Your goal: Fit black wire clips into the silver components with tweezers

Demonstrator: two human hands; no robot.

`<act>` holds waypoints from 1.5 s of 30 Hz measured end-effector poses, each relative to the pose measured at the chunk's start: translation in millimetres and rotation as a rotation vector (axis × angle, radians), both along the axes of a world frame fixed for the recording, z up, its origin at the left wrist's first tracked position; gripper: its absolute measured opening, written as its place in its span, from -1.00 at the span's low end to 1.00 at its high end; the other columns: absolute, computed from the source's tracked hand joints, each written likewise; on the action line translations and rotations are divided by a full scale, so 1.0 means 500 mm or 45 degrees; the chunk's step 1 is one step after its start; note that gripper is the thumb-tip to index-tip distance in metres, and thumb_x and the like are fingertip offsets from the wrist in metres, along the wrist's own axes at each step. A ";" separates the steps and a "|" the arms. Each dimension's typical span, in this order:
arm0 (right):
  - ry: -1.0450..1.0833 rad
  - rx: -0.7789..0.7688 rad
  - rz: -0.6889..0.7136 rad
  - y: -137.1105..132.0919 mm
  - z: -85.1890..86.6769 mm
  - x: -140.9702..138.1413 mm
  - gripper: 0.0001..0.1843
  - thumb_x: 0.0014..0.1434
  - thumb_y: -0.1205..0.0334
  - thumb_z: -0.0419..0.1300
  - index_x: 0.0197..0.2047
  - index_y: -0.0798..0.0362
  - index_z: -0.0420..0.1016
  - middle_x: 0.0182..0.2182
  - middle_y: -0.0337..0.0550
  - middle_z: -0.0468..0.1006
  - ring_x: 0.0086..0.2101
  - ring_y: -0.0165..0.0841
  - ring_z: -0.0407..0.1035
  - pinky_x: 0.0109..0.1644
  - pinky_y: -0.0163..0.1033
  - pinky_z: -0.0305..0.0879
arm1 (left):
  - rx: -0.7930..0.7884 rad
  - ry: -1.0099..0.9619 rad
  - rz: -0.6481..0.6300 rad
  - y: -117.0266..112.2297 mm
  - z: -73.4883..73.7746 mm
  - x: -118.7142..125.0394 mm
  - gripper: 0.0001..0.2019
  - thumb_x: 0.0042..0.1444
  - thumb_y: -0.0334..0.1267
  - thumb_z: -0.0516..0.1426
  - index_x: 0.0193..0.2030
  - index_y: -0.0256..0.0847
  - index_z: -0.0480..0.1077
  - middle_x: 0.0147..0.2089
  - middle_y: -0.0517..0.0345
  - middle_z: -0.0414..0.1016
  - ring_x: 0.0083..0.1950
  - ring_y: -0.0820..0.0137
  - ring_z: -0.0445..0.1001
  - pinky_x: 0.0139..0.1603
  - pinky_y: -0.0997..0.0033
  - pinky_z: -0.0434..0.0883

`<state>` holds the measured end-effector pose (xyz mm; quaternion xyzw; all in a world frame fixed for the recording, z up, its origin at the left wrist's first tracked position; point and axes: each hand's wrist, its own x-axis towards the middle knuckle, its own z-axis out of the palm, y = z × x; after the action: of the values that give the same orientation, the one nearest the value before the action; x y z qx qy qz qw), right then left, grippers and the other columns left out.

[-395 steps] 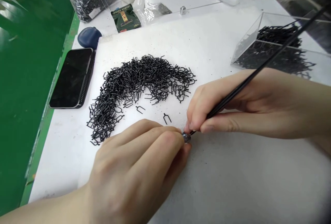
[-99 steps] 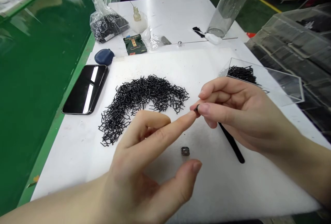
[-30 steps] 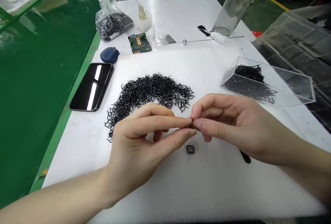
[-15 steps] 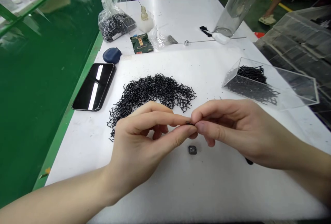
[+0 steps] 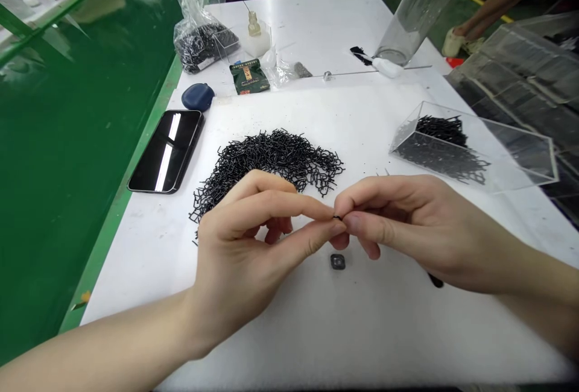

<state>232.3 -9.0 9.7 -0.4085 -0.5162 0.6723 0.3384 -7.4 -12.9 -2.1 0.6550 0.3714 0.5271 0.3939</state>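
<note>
My left hand (image 5: 260, 247) and my right hand (image 5: 407, 226) meet fingertip to fingertip over the white work surface. Between both thumbs and forefingers is pinched a small black bent piece (image 5: 337, 218), mostly hidden by the fingers. Just below them lies a small dark squarish part (image 5: 338, 261) with rounded corners. Behind my left hand spreads a curved heap of thin black bent pieces (image 5: 271, 154), which the hand partly covers. A black object (image 5: 436, 281) shows only its end beneath my right hand.
A clear tipped box (image 5: 511, 157) with more black pieces stands at the right. A phone (image 5: 166, 151) and a blue rounded case (image 5: 198, 97) lie at the left. Farther back are a plastic bag (image 5: 199, 42), a green packet (image 5: 249, 76), a bottle (image 5: 256, 39) and a clear cylinder (image 5: 402, 30).
The fingertips have shifted slightly, and the black piece shows a little differently between them. In the background, a person's leg at the right has moved.
</note>
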 end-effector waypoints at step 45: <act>-1.173 0.729 -0.732 0.056 0.143 0.240 -0.84 0.33 0.01 0.62 -0.26 -0.14 0.91 -0.38 -0.09 0.82 -0.39 -0.20 0.51 -0.31 0.04 0.27 | 0.393 0.785 -0.323 -0.005 -0.045 -0.039 -0.58 0.35 -0.33 0.36 0.32 0.05 0.62 -0.21 0.12 0.57 -0.26 0.15 0.58 -0.34 0.14 0.48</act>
<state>352.2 18.9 81.3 -0.6729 -0.6387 0.1430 0.3447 -27.1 -15.3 -24.7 0.8757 0.3045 0.3017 0.2222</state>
